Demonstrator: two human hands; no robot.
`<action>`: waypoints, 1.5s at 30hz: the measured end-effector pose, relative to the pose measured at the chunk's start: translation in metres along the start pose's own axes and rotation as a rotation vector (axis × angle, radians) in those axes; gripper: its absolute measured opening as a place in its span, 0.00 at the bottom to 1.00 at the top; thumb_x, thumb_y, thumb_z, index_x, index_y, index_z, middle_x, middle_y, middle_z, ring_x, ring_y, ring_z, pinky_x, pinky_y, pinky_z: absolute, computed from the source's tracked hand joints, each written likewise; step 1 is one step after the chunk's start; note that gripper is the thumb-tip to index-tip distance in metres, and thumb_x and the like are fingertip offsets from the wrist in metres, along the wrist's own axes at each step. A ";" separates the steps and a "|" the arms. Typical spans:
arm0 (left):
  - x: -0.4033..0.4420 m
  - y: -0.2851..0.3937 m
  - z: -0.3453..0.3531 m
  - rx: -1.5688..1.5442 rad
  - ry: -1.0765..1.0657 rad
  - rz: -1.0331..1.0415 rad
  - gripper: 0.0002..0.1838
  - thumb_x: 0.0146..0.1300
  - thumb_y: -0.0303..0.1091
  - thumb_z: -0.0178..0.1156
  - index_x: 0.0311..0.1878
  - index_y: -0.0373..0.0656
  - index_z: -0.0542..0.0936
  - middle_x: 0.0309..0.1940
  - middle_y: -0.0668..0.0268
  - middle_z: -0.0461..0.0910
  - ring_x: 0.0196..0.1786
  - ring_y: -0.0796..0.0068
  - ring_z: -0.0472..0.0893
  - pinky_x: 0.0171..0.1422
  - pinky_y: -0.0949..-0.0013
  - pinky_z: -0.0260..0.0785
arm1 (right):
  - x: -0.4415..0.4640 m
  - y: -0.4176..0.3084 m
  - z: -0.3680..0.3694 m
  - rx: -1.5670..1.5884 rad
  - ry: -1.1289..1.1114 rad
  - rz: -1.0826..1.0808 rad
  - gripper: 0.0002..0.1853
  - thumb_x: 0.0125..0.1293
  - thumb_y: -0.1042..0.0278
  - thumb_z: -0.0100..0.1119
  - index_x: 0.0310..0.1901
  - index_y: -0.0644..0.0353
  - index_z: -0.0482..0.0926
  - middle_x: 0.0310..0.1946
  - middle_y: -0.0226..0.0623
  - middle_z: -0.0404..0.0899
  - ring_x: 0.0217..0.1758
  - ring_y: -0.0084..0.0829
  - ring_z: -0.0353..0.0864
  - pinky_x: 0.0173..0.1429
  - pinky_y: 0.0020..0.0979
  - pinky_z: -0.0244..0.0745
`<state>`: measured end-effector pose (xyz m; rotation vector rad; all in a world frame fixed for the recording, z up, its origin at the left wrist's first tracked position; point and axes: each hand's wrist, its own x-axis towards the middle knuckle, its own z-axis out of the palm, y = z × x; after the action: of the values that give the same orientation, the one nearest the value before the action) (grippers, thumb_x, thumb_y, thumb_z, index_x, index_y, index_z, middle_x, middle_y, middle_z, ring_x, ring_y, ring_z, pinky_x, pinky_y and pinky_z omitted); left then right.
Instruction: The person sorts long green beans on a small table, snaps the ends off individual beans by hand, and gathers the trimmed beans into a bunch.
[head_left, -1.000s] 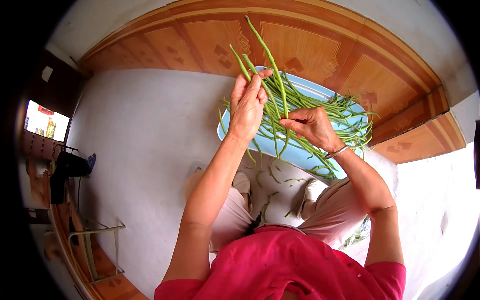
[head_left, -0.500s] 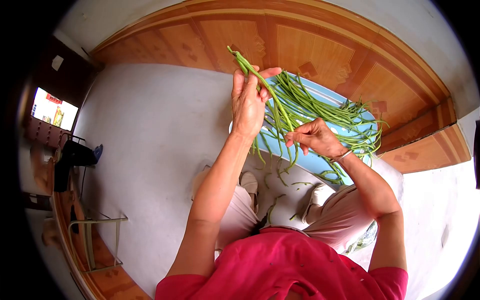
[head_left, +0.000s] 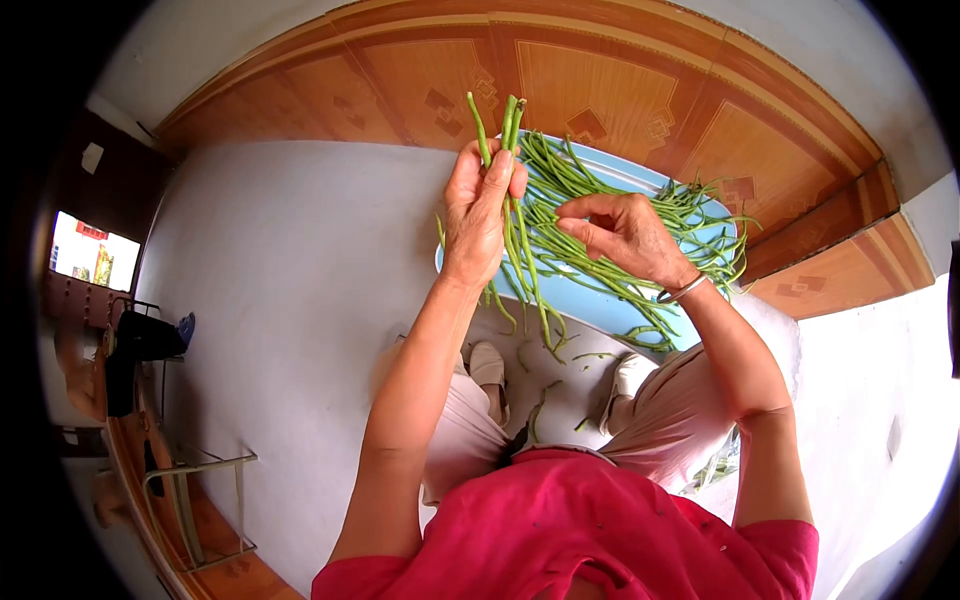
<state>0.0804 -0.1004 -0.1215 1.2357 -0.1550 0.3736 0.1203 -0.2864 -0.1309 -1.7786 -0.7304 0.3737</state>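
Observation:
My left hand (head_left: 478, 215) is closed round a small bunch of long green beans (head_left: 522, 255). Their cut-looking ends stick up above my fingers, and the long tails hang below towards the floor. To the right, my right hand (head_left: 630, 238) is bent into a pinch, apart from the bunch. Whether anything is between its fingertips I cannot make out. Beneath it, a pile of long green beans (head_left: 580, 185) lies across a light blue tray (head_left: 570, 287).
Bean scraps (head_left: 540, 410) lie on the grey floor (head_left: 300, 270) between my shoes. Wood-patterned panels (head_left: 600, 90) line the wall behind the tray. At the left stand a metal-framed stool (head_left: 215, 470) and a chair with dark cloth (head_left: 150, 345); part of another person shows there.
My right hand has come away from the beans and risen slightly. The bunch in my left hand now stands more upright, its top ends spread apart.

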 end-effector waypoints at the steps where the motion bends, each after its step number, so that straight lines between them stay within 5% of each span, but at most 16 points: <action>1: -0.003 0.003 0.005 -0.003 -0.035 -0.024 0.09 0.72 0.36 0.50 0.46 0.40 0.71 0.26 0.74 0.67 0.31 0.86 0.64 0.35 0.79 0.56 | 0.002 -0.006 -0.006 0.027 0.107 -0.047 0.16 0.65 0.60 0.61 0.45 0.67 0.81 0.21 0.30 0.77 0.21 0.16 0.71 0.26 0.23 0.69; 6: -0.011 0.001 0.012 0.039 -0.186 -0.107 0.06 0.71 0.33 0.51 0.42 0.40 0.71 0.25 0.74 0.67 0.30 0.85 0.65 0.35 0.79 0.57 | 0.006 -0.029 -0.023 0.212 0.345 -0.273 0.16 0.62 0.68 0.64 0.50 0.66 0.79 0.37 0.32 0.82 0.28 0.16 0.76 0.33 0.20 0.75; 16: -0.014 0.002 0.009 0.107 -0.267 -0.086 0.07 0.70 0.31 0.51 0.45 0.37 0.71 0.27 0.73 0.67 0.30 0.84 0.66 0.36 0.79 0.58 | -0.002 -0.024 -0.033 0.372 0.159 -0.073 0.09 0.62 0.74 0.63 0.42 0.69 0.80 0.32 0.34 0.83 0.33 0.22 0.83 0.41 0.21 0.80; 19: -0.013 0.007 0.009 0.180 -0.291 -0.131 0.06 0.70 0.31 0.51 0.43 0.38 0.71 0.25 0.74 0.67 0.29 0.85 0.66 0.36 0.80 0.59 | -0.004 -0.025 -0.030 0.292 0.179 -0.064 0.06 0.60 0.77 0.63 0.39 0.67 0.80 0.30 0.33 0.82 0.31 0.21 0.82 0.39 0.21 0.79; 23: -0.017 0.003 0.014 0.238 -0.395 -0.163 0.07 0.71 0.32 0.51 0.41 0.38 0.72 0.24 0.74 0.67 0.29 0.86 0.65 0.34 0.80 0.60 | -0.006 -0.030 -0.027 -0.404 0.341 -0.420 0.04 0.51 0.82 0.61 0.27 0.64 0.75 0.25 0.35 0.80 0.26 0.17 0.77 0.32 0.23 0.76; 26: -0.018 0.004 0.021 0.233 -0.346 -0.110 0.08 0.71 0.32 0.50 0.40 0.37 0.73 0.24 0.74 0.67 0.28 0.86 0.65 0.34 0.80 0.60 | 0.001 -0.028 -0.013 -0.432 0.512 -0.455 0.05 0.48 0.79 0.62 0.26 0.64 0.74 0.21 0.38 0.76 0.23 0.33 0.79 0.29 0.30 0.74; 31: -0.011 -0.001 0.018 0.274 -0.282 -0.129 0.09 0.71 0.32 0.51 0.42 0.35 0.73 0.23 0.74 0.67 0.28 0.87 0.63 0.34 0.80 0.56 | 0.025 -0.013 -0.004 0.114 0.471 -0.096 0.08 0.46 0.75 0.65 0.22 0.68 0.74 0.17 0.33 0.77 0.23 0.20 0.78 0.25 0.25 0.72; 36: -0.022 0.019 0.017 0.169 -0.297 -0.137 0.09 0.70 0.33 0.51 0.42 0.35 0.74 0.23 0.74 0.67 0.28 0.86 0.63 0.34 0.79 0.56 | 0.041 0.009 -0.041 0.568 0.608 0.075 0.04 0.54 0.78 0.62 0.27 0.66 0.75 0.25 0.36 0.78 0.23 0.22 0.77 0.28 0.21 0.79; 38: -0.021 0.023 0.008 0.140 -0.278 -0.138 0.09 0.70 0.33 0.51 0.42 0.35 0.74 0.23 0.74 0.67 0.28 0.86 0.64 0.34 0.79 0.56 | 0.033 0.016 -0.049 0.602 0.543 0.094 0.05 0.55 0.77 0.62 0.27 0.66 0.75 0.26 0.36 0.79 0.24 0.21 0.77 0.29 0.20 0.79; 42: -0.014 0.023 -0.006 -0.018 -0.265 -0.192 0.10 0.72 0.35 0.49 0.43 0.37 0.73 0.23 0.73 0.65 0.28 0.84 0.62 0.34 0.77 0.55 | 0.022 0.026 -0.024 0.386 -0.037 0.248 0.07 0.59 0.70 0.62 0.27 0.63 0.79 0.27 0.32 0.80 0.27 0.19 0.78 0.33 0.19 0.76; 44: -0.012 0.023 -0.008 -0.032 -0.267 -0.191 0.10 0.72 0.36 0.48 0.43 0.38 0.72 0.24 0.73 0.66 0.28 0.84 0.61 0.35 0.77 0.55 | 0.015 0.040 -0.012 0.109 -0.442 0.048 0.06 0.60 0.70 0.62 0.31 0.65 0.82 0.35 0.34 0.82 0.35 0.22 0.80 0.40 0.21 0.77; 45: -0.011 0.025 -0.008 -0.024 -0.265 -0.189 0.10 0.72 0.36 0.48 0.44 0.38 0.72 0.24 0.72 0.66 0.29 0.84 0.62 0.35 0.77 0.55 | 0.011 0.036 -0.006 -0.089 -0.474 -0.217 0.09 0.61 0.71 0.61 0.40 0.64 0.83 0.44 0.34 0.81 0.43 0.23 0.79 0.47 0.25 0.76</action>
<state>0.0601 -0.0881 -0.1058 1.2612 -0.2661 0.0429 0.1422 -0.2908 -0.1612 -1.6864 -1.2788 0.6336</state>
